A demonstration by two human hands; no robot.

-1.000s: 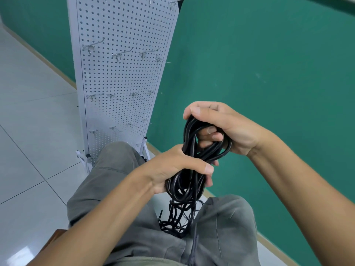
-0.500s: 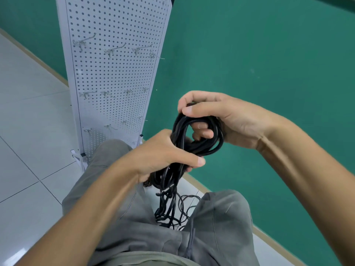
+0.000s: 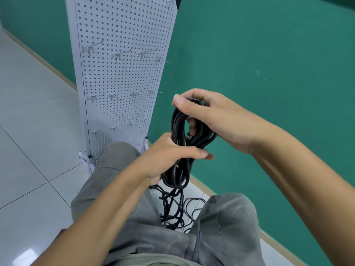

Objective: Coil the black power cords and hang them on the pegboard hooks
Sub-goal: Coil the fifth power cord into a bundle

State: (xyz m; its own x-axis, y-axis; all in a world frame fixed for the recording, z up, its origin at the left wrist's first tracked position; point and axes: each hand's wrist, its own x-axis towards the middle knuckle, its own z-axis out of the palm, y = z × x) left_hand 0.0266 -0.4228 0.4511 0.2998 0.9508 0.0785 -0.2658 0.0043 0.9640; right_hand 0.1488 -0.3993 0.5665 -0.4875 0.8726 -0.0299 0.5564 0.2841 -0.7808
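I am seated, looking down at my own two bare hands, which hold a bundle of coiled black power cord near the centre of the view. My right hand, coming in from 4 o'clock, is curled around the top of the coil, thumb lying across the upper loop and fingers tucked through it. My left hand, coming in from 7 o'clock, grasps the middle of the same coil, thumb pointing toward 3 o'clock across the strands. The loops hang down below my left hand. Beneath them, at 6 o'clock, a loose tangle of more black cord lies between my knees, part of it on the floor. I wear grey trousers.

At 11 o'clock stands a white pegboard, upright on small white feet, just beyond my left knee. Rows of metal hooks jut from it at three visible levels, with a few more at the very top edge; nothing hangs on any of them. The floor is pale glossy tile, filling the view from 8 to 10 o'clock. A green wall fills the view from 12 to 4 o'clock, with a tan skirting strip where it meets the floor.
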